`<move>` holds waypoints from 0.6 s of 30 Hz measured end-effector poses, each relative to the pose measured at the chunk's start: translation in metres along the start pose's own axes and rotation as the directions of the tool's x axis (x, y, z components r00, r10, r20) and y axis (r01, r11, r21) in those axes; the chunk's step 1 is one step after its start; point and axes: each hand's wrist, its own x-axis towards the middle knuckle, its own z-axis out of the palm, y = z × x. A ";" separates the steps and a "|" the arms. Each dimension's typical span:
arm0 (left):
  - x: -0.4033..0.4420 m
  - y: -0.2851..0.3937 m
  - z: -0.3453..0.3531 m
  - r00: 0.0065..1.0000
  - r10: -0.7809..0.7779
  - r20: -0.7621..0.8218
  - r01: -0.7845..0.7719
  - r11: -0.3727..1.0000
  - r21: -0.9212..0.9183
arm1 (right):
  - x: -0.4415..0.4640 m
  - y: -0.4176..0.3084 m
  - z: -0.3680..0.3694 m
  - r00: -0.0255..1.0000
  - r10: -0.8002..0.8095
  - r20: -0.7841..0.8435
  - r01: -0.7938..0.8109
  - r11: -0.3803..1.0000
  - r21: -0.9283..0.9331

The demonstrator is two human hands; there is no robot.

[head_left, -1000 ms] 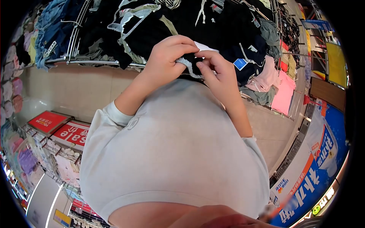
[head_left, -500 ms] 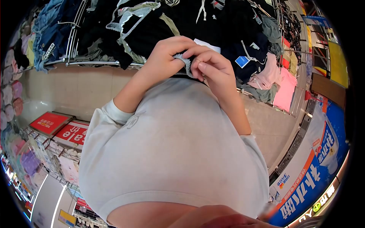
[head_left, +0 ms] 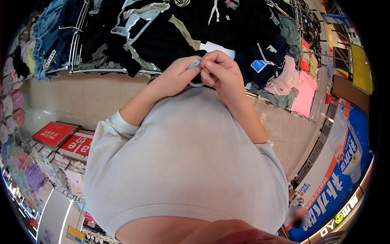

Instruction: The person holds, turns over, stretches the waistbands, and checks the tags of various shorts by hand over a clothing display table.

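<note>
- Two bare hands meet in front of the pale shirt [head_left: 187,154], fingertips close together at the near edge of a clothing display.
- Between them is the grey trim [head_left: 196,63], a narrow band; a pale loop [head_left: 198,85] shows below the fingers and may belong to it.
- Left hand [head_left: 176,76]: thumb and fingers nip the trim between them.
- Right hand [head_left: 227,75]: thumb and fingertips are drawn together at the trim's near end, seemingly pinching it too; the curled fingers hide exactly which bit.
- Done, as far as can be judged: the band is taken up by both hands. Whether its piece lies apart from the black clothes [head_left: 243,24] beyond cannot be told.
- Left: the close fingerwork looks unfinished, since neither hand has let go and the trim is not set down.
- Untouched on the display: a grey-edged strap [head_left: 140,24] lies loose across the black clothes, a white piece [head_left: 219,50] sits just beyond the right hand, and a blue tag [head_left: 258,66] and a pink garment [head_left: 304,95] lie farther right.
- A metal rail [head_left: 97,71] edges the display at left.
</note>
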 end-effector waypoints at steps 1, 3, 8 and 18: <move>0.000 -0.003 0.002 1.000 0.004 -0.001 -0.004 1.000 -0.006 | 0.000 0.000 0.000 1.000 -0.007 0.022 0.008 0.999 -0.041; -0.003 -0.004 0.005 0.986 0.086 -0.145 -0.044 0.963 0.267 | 0.000 0.001 0.003 1.000 0.014 0.015 -0.013 0.998 -0.055; -0.005 -0.013 0.008 0.968 0.130 -0.212 -0.089 0.977 0.195 | 0.004 0.007 0.001 0.994 0.077 0.075 -0.070 0.993 -0.091; -0.004 -0.021 0.013 0.969 0.041 -0.243 -0.036 0.999 0.026 | 0.001 0.016 0.004 0.959 -0.252 0.131 0.277 0.740 -0.613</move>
